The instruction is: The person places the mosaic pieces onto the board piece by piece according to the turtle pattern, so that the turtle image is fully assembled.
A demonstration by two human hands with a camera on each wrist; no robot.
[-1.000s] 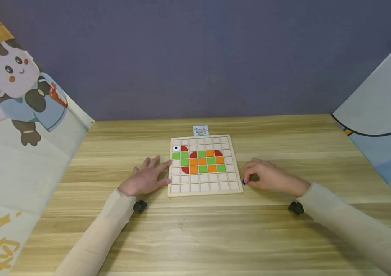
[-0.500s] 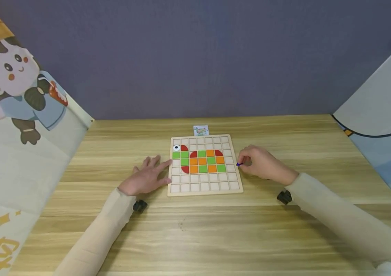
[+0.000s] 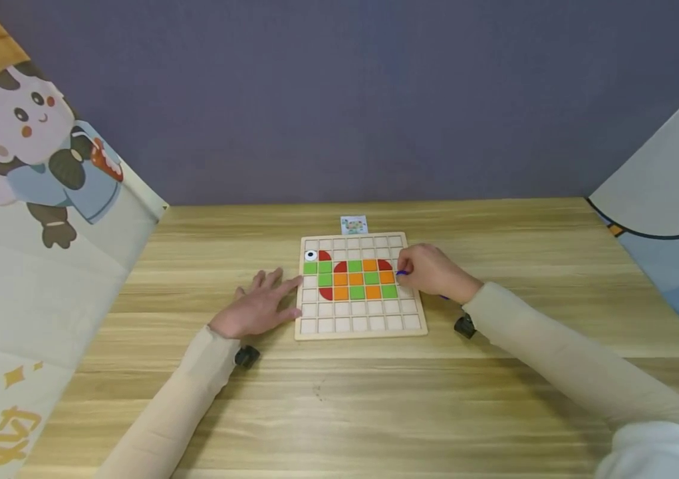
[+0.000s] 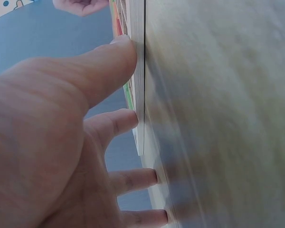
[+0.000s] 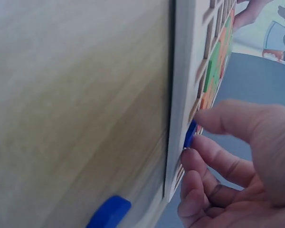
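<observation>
A wooden grid board [image 3: 360, 324] lies on the table, with green, orange and red tiles and a white eye tile [image 3: 310, 255] set in its squares. My right hand [image 3: 433, 269] pinches a small blue tile [image 5: 190, 134] between thumb and index finger, over the board's right-hand column. Much of that tile is hidden by the fingers. My left hand [image 3: 255, 307] is spread at the left side, its thumb and index finger touching the board's edge. A second blue piece [image 5: 109, 212] lies on the table right of the board, mostly covered by my right wrist in the head view.
Behind the board, against its far edge, lies a small picture card [image 3: 354, 225]. A dark wall [image 3: 375, 100] rises at the back of the wooden table [image 3: 339, 406]. Printed panels flank both sides.
My right hand has carried the blue tile from beside the board's lower right corner, up and left, to over its right column. The left hand keeps its place at the edge.
</observation>
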